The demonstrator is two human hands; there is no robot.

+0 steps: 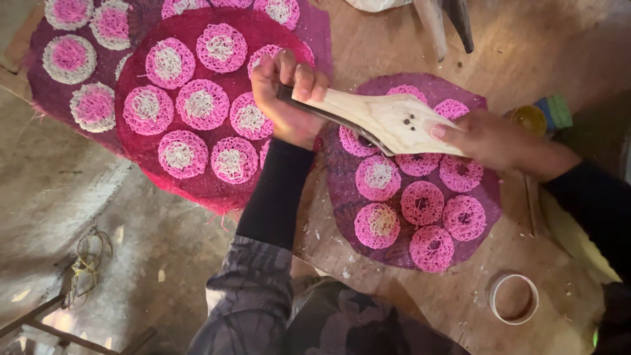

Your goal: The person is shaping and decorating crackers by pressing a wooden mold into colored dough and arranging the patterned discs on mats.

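Observation:
My left hand (287, 98) grips one end of a pale wooden press (388, 118) with a dark metal edge. My right hand (490, 141) holds its other end, thumb on top. The press hovers over a purple woven mat (351, 197) carrying several round pink noodle coils with white centres (379, 225). Small dark holes show in the middle of the press's wooden face.
A red-pink round mat (197, 181) full of pink-and-white coils lies to the left, overlapping more purple mats (39, 85). A white ring (513, 299) sits on the wooden board at lower right. A yellow and green container (542, 115) stands at the right. Grey floor lies lower left.

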